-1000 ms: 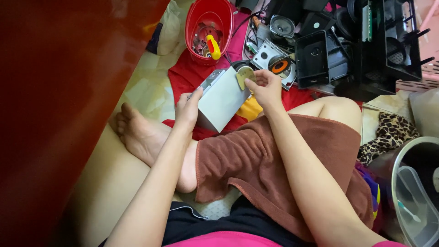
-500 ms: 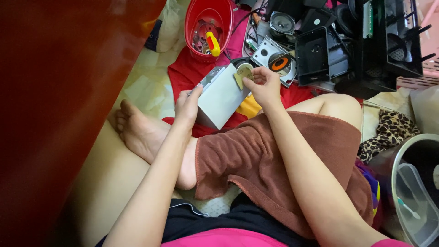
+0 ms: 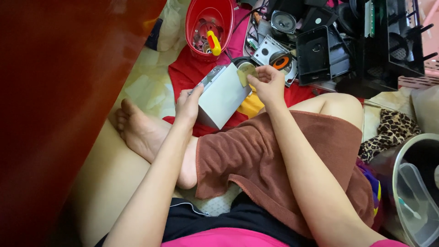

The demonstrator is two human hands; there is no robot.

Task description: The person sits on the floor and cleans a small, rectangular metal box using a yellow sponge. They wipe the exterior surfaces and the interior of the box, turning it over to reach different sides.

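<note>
I sit cross-legged on the floor. My left hand (image 3: 188, 106) grips the lower left edge of a grey metal box (image 3: 222, 95), tilted above my knee. My right hand (image 3: 269, 83) is at the box's upper right corner, fingers pinched on a small yellowish pad (image 3: 247, 72) pressed against the box. A brown towel (image 3: 274, 160) lies over my right thigh. My bare foot (image 3: 139, 130) rests to the left, under the left forearm.
A red bucket (image 3: 192, 23) with a yellow-and-red screwdriver (image 3: 214, 43) stands beyond the box, on a red cloth (image 3: 185, 73). Black plastic housings (image 3: 320, 55), a speaker (image 3: 283, 20) and parts crowd the top right. A dark wooden panel (image 3: 55, 91) fills the left. A clear bin (image 3: 411, 201) sits at the right.
My right hand has slid the pad slightly along the box's top corner. The box and my left hand stay almost where they were.
</note>
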